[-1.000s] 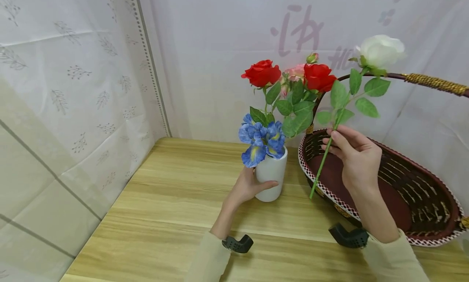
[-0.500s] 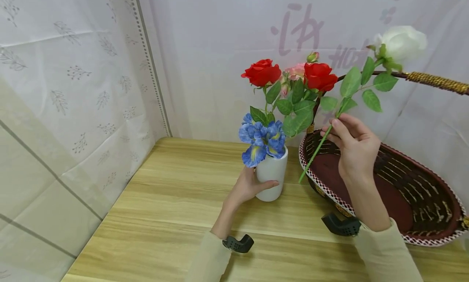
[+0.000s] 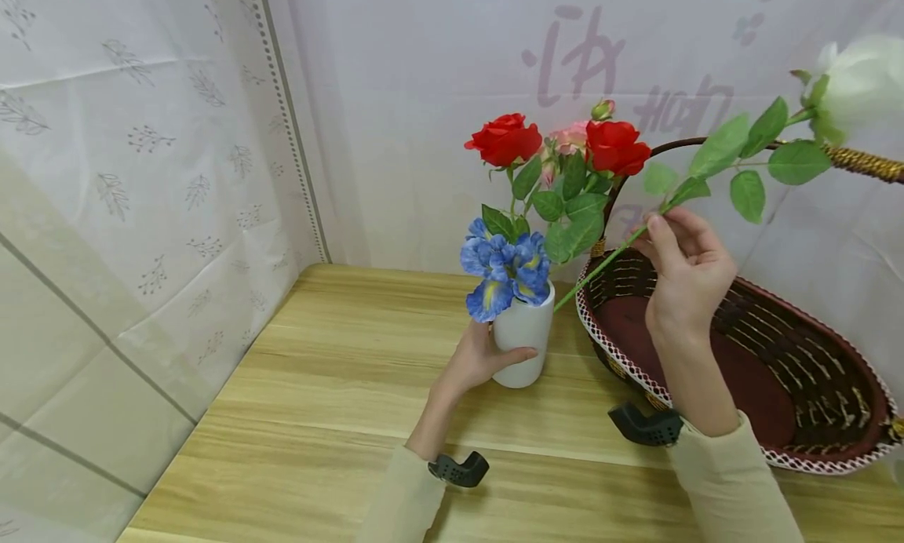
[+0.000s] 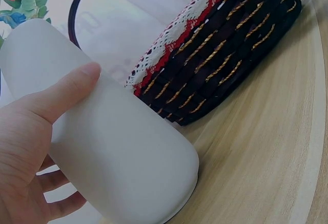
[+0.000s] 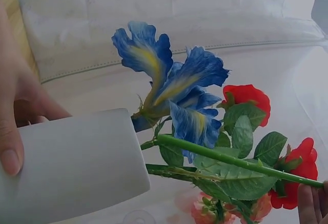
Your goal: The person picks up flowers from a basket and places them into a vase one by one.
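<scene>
A white vase [image 3: 524, 335] stands on the wooden table, gripped around its side by my left hand [image 3: 479, 358], thumb across the front. Two red roses [image 3: 504, 140], a pink flower [image 3: 569, 138] and a blue iris [image 3: 504, 268] rise from it. My right hand [image 3: 688, 272] pinches the green stem of a white rose [image 3: 863, 84] between thumb and fingers, over the basket. The rose tilts far to the right, its bloom cut by the frame edge. In the right wrist view the cut end of the stem [image 5: 215, 155] is close to the vase mouth, beside the iris.
A dark woven basket [image 3: 812, 355] with a lace rim and a tall handle [image 3: 858, 161] stands right of the vase. The wooden table [image 3: 318, 417] extends to the left. Patterned white curtains [image 3: 395, 119] hang behind and at the left.
The white rose has tipped further right, its bloom moving right and up, while its stem's lower end has swung left and up to the vase. The left hand and vase have stayed still.
</scene>
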Action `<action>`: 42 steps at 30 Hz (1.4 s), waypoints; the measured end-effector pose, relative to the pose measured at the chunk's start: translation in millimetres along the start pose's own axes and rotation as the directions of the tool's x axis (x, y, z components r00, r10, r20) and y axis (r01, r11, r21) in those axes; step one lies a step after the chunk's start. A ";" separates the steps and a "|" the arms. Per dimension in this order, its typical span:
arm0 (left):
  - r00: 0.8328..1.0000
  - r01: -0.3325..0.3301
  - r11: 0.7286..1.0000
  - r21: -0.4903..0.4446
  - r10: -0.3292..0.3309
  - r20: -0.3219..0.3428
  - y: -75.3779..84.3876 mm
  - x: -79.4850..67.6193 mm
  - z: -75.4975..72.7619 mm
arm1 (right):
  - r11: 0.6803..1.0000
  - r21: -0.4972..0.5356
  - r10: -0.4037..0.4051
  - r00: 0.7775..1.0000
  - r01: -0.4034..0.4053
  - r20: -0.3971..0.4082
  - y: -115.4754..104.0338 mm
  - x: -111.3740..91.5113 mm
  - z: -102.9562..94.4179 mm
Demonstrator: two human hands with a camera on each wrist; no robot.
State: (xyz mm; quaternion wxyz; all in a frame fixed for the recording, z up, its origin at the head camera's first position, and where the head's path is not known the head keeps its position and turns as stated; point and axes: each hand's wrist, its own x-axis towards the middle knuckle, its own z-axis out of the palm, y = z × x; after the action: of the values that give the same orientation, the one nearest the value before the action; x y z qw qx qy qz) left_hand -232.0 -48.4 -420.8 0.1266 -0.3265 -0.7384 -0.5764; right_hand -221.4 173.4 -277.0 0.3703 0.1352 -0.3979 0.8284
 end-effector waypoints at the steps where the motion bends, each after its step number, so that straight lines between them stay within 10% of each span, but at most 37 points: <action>1: 1.000 -0.001 1.000 0.001 0.001 0.001 0.0 0.0 0.0 | 1.000 -0.004 -0.004 1.000 0.004 -0.006 1.1 0.3 0.9; 21: 0.999 0.052 0.999 -0.014 -0.052 0.006 1.3 0.7 0.0 | 0.978 -0.206 0.033 0.997 -0.017 0.073 34.4 -21.7 -7.2; 28: 0.999 0.052 0.999 0.013 -0.052 0.012 -34.2 0.6 6.7 | 0.972 -0.234 0.058 0.995 -0.038 0.081 45.5 -31.5 -10.7; 42: 0.997 0.072 0.997 0.012 -0.072 0.013 -34.4 -0.3 6.4 | 0.939 -0.325 0.148 0.985 -0.111 0.089 62.0 -44.0 -17.0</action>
State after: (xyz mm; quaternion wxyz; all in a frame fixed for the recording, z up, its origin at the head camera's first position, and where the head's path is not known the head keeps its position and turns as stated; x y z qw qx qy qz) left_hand -252.1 -46.7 -449.3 0.1028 -0.3026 -0.7538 -0.5741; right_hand -234.6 138.7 -345.5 0.3089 0.0935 -0.5545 0.7670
